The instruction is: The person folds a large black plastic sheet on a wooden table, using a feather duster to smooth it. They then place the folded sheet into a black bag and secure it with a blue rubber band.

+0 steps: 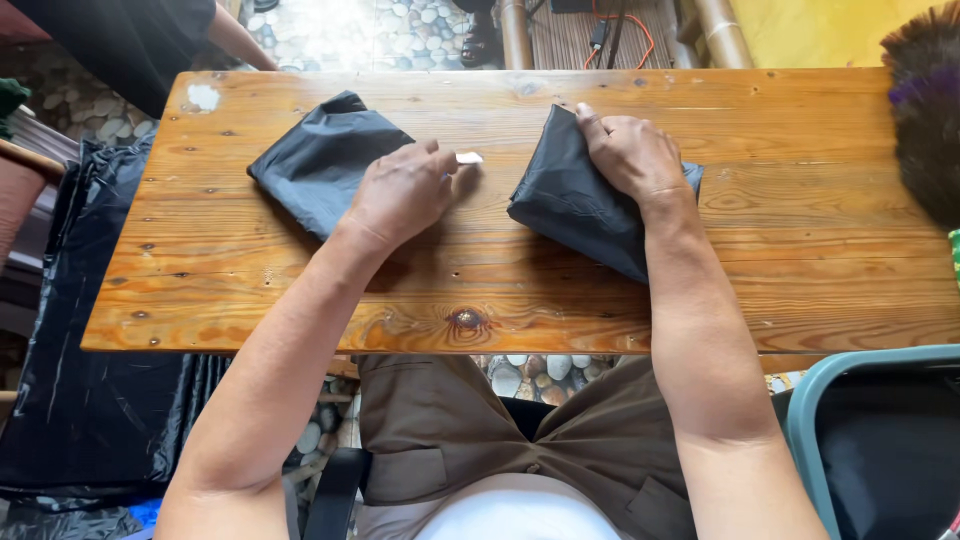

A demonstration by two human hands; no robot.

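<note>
Two folded black plastic bags held flat on a wooden table

The right hand (632, 152) is laid palm-down, fingers together, on the right folded black bag (575, 205), which is pinned near the table's middle; the left hand (405, 190) is loosely curled, a small white piece (468, 157) pinched at its fingertips, resting on the edge of the left folded bag (320, 160). For a clean fold, steady pressure is best kept on the crease while air is smoothed outward toward the wooden table (800, 260). A large black sheet (90, 400) is draped at the left.
</note>
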